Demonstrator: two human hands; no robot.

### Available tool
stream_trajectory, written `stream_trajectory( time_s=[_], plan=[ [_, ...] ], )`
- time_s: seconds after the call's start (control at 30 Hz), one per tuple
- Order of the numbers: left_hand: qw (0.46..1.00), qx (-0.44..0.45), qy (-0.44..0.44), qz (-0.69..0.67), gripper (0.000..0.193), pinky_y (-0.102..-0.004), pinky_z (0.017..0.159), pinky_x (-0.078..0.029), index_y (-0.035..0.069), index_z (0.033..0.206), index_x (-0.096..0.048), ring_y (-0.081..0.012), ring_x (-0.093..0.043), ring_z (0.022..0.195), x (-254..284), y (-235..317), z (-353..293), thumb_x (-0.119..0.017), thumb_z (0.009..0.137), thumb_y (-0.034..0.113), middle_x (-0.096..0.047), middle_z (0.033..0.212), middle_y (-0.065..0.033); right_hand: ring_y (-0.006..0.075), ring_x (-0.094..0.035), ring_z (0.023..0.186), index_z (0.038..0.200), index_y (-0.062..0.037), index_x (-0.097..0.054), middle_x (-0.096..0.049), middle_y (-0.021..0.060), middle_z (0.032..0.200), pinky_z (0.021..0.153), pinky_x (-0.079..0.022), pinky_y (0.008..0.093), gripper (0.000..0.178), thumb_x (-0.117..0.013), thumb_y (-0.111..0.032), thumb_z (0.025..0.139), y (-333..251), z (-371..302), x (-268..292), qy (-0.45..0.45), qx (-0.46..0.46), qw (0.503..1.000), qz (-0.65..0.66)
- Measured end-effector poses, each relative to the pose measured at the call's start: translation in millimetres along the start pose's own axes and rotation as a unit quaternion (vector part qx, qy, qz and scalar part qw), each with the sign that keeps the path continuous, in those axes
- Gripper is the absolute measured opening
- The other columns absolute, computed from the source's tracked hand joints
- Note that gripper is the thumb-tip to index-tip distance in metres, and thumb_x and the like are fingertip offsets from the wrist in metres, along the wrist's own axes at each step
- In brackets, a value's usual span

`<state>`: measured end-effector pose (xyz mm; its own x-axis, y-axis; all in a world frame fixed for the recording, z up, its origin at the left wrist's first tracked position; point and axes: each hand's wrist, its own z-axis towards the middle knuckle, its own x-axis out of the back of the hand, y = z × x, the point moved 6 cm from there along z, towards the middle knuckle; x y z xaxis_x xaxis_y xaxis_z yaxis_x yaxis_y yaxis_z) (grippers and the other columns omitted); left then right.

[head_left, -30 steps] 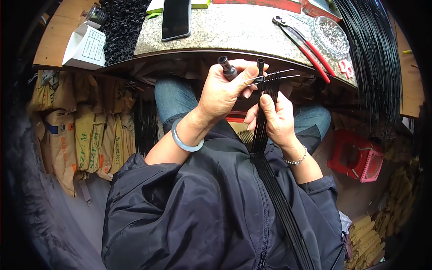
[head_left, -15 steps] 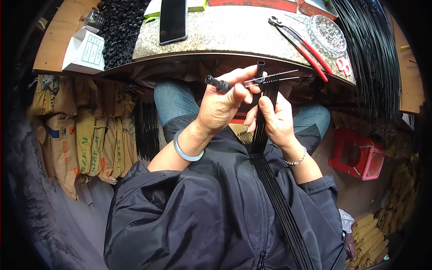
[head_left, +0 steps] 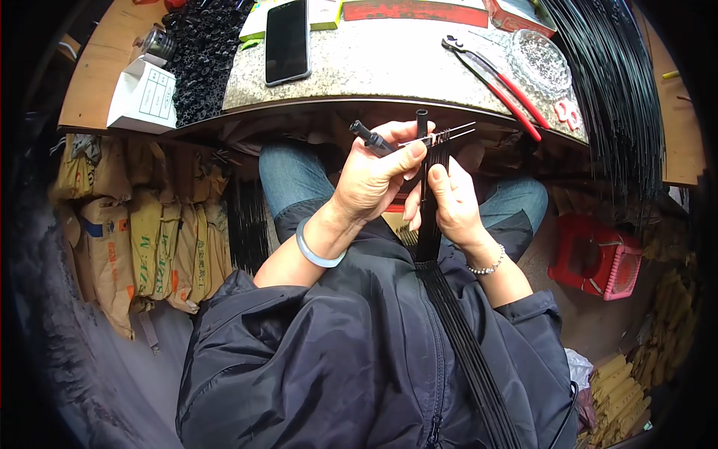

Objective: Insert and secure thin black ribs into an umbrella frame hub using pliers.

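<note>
My left hand (head_left: 366, 179) is closed, with a short black tubular piece (head_left: 370, 138) sticking out between its fingers. Its thumb and fingers pinch by the upper ends of a flat row of thin black rods (head_left: 429, 236). Two thin metal pins (head_left: 462, 130) cross that row near the top and jut out to the right. A black tube end (head_left: 422, 120) stands up beside my left fingertips. Lower down, my right hand (head_left: 458, 206) is wrapped round the row, thumb in front. The rods run down over my dark jacket. My left fingers partly hide where the pins meet the rods.
On the stone-topped table lie a phone (head_left: 287, 41), red-handled pliers (head_left: 497, 86) and a glass dish (head_left: 538, 63). A heap of small black parts (head_left: 206, 60) and a white box (head_left: 143, 93) are left; long black rods (head_left: 613, 90) hang right. A red plastic stool (head_left: 594, 258) stands below.
My left thumb has moved right, in against the rods. The pins and the upright tube end have shifted a little left. My right hand keeps its hold; the view has tilted slightly.
</note>
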<state>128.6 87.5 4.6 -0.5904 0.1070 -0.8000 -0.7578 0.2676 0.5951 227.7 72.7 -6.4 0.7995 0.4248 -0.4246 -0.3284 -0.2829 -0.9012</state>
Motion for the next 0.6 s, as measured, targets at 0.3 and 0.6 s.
stream_trajectory(
  time_s=[0.3,0.6],
  plan=[
    [0.999,0.032,0.004,0.030,0.017,-0.0185,0.057,-0.043,0.002,0.098,-0.060,-0.0072,-0.051,0.063,20.6,-0.4,8.2,-0.064,0.082,0.003,-0.061,0.080,-0.0028,0.0143,-0.051,0.039,0.100,-0.0010,-0.044,-0.057,0.0129,0.056,0.039,-0.043,0.0220,0.044,-0.031,-0.043,0.096,-2.4,2.0,-1.7,0.019,0.004,0.999,-0.026],
    [0.995,0.042,-0.019,0.094,0.005,-0.0207,0.051,-0.042,0.003,0.089,-0.060,-0.0097,-0.055,0.060,15.6,5.1,9.5,-0.061,0.085,0.004,-0.061,0.075,-0.0043,0.0163,-0.051,0.039,0.094,0.0017,-0.048,-0.060,0.0178,0.060,0.041,-0.043,0.0229,0.047,-0.027,-0.040,0.098,7.6,7.5,2.1,-0.065,-0.042,0.997,0.029]
  ],
)
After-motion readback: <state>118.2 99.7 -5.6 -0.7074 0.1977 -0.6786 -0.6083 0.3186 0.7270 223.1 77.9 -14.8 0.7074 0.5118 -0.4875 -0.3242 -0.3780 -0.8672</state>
